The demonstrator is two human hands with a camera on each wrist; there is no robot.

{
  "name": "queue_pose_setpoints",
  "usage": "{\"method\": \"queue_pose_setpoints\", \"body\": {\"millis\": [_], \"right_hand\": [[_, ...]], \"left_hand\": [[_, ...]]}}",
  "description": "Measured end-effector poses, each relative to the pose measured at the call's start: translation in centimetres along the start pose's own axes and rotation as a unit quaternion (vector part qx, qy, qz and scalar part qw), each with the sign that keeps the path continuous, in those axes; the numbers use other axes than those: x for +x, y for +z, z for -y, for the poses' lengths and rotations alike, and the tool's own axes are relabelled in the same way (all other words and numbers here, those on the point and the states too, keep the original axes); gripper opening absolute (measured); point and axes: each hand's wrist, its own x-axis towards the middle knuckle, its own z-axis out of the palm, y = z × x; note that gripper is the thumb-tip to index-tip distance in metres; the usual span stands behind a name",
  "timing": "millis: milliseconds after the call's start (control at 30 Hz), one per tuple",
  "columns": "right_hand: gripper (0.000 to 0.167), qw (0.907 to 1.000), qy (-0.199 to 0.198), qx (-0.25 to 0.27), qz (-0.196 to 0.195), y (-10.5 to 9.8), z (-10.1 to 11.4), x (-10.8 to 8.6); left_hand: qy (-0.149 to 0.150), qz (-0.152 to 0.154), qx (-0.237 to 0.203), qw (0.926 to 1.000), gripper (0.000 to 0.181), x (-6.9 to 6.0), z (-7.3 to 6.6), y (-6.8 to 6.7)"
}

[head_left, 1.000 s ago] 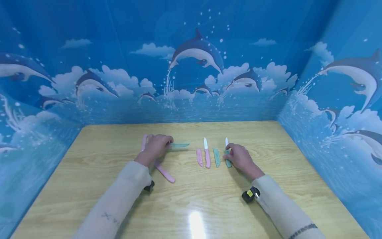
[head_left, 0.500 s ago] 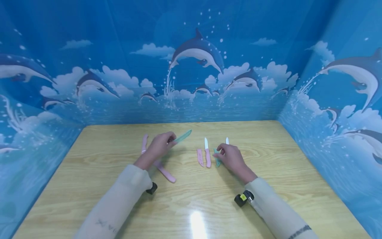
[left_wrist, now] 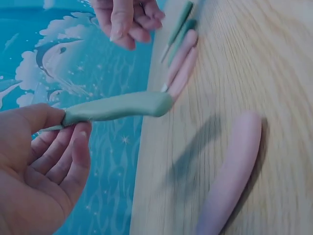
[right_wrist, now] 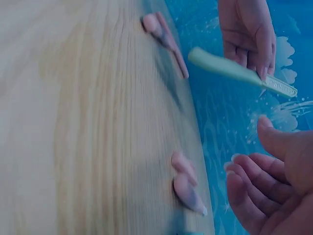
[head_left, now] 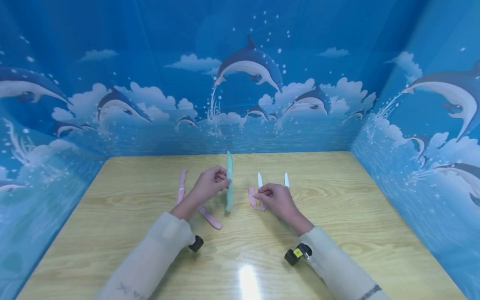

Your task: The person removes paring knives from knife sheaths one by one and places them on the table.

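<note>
Left hand pinches green sheathed knife near middle, left of pink paring knife; grip probably for balance, leaving both ends free. Right hand loosely bent, holding nothing, above pink paring knife, seemingly not touching; wrist view blurred.

On the wood-grained counter we see a pink sheath, a pink-handled knife, a green sheath and a green-handled knife side by side; well to their left lie partly hidden pink pieces.
</note>
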Motion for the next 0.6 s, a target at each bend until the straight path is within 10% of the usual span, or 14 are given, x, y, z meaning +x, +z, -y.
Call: {"method": "queue_pose_setpoints", "body": {"millis": [600], "right_hand": [[0.031, 0.9665, 0.048, 0.188, 0.168, 2.2, 1.5, -0.6]], "left_hand": [[-0.004, 0.051, -0.091, 0.9946, 0.027, -0.5, -0.3, 1.4]]}}
